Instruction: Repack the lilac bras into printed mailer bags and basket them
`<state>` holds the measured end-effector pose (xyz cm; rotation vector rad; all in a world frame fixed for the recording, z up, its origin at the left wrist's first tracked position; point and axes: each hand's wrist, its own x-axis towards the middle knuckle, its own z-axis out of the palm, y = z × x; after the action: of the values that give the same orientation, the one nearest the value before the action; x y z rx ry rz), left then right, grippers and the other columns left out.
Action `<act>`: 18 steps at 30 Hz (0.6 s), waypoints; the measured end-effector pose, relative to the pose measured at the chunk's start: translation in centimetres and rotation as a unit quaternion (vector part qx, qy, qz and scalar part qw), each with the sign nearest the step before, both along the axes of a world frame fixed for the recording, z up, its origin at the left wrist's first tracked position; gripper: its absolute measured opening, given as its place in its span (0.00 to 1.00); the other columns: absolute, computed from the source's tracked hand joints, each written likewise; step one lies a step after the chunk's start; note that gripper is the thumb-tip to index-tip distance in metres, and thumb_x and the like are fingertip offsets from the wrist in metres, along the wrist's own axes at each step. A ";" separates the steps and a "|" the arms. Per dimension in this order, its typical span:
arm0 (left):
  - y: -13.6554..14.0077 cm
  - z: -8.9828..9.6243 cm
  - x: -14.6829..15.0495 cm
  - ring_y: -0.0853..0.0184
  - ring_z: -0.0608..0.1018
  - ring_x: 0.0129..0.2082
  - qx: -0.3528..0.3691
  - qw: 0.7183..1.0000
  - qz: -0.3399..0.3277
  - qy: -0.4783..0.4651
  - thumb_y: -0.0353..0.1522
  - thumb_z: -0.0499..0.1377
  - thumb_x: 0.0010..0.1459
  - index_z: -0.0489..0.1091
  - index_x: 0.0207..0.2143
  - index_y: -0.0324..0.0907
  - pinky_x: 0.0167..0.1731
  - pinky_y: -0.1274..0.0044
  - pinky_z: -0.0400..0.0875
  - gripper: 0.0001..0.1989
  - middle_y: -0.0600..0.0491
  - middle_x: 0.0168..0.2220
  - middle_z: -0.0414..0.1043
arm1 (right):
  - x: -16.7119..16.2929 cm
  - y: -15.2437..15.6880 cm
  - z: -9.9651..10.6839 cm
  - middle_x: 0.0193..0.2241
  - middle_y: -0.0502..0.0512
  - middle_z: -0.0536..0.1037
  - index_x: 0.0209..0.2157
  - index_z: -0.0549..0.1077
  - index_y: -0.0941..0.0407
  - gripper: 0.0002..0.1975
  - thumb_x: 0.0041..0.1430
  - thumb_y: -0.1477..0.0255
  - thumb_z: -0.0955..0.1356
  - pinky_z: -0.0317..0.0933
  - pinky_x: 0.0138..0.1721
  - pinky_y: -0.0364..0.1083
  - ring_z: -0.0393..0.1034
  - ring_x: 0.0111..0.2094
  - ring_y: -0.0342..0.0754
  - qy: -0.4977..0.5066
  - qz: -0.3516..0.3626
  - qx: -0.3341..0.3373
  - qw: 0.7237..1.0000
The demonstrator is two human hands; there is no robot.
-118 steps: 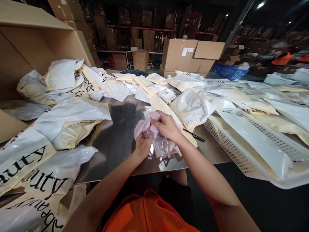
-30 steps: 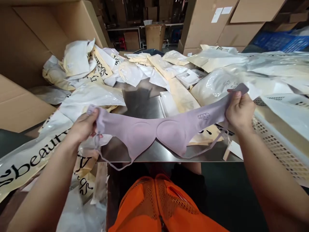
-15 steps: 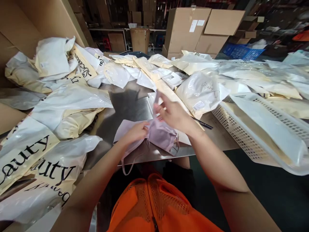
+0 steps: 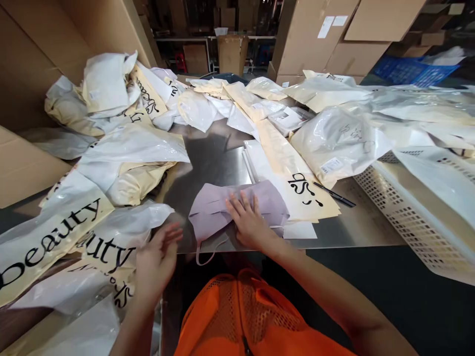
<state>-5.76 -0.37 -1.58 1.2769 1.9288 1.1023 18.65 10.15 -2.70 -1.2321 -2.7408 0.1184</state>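
A lavender strappy top [image 4: 206, 203] lies spread near the table's front edge, darts showing in its cloth. One thin strap hangs over the edge. My right hand [image 4: 250, 222] rests flat on the middle of it with fingers spread, covering part of the fabric. Off to the left, my left hand [image 4: 158, 252] is raised with fingers loosely apart and nothing visible in it. It is nearest to the plastic mailing bags printed "beauty" [image 4: 107, 249]. Just beyond the top and to its right are flat cream printed bags [image 4: 297, 173], stacked on the table.
A metal table [image 4: 208, 153] holds heaps of filled bags [image 4: 137, 141] on the left and at the back. A black pen [image 4: 336, 194] lies right of the stack. Further right stands a white perforated basket [image 4: 404, 217]. An open carton [image 4: 104, 29] rises at back left.
Both hands have let go of the lavender top, now laid flatter. My left hand has moved left towards the bags, and my right hand has come down onto the cloth. The view has shifted.
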 end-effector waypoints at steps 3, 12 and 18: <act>-0.5 -0.7 0.6 0.61 0.81 0.43 -0.028 0.998 -0.040 0.031 0.35 0.54 0.56 0.69 0.50 0.49 0.43 0.71 0.77 0.18 0.53 0.43 0.79 | -2.7 1.7 -0.8 0.66 0.71 0.52 0.68 0.49 0.59 0.39 0.57 0.72 0.66 0.27 0.54 0.82 0.41 0.66 0.74 0.004 -0.040 -0.061 0.997; -0.1 -0.6 0.3 0.60 0.81 0.41 -0.011 1.000 -0.019 -0.011 0.45 0.53 0.60 0.70 0.46 0.47 0.41 0.70 0.78 0.17 0.51 0.41 0.79 | 4.0 3.2 5.7 0.49 0.64 0.76 0.51 0.73 0.57 0.24 0.68 0.57 0.58 0.55 0.61 0.56 0.68 0.55 0.55 0.399 -0.186 -0.140 0.887; 10.4 0.8 6.0 0.61 0.80 0.37 0.045 0.954 -0.234 0.182 0.37 0.51 0.63 0.72 0.41 0.45 0.40 0.71 0.74 0.12 0.52 0.36 0.79 | 11.1 3.3 9.6 0.45 0.58 0.79 0.49 0.71 0.57 0.26 0.59 0.51 0.67 0.65 0.56 0.50 0.72 0.52 0.52 0.802 -0.278 -0.177 0.498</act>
<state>0.24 10.00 -0.79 1.9743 1.6911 0.7542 29.71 13.40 6.87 -0.9736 -0.6204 1.0905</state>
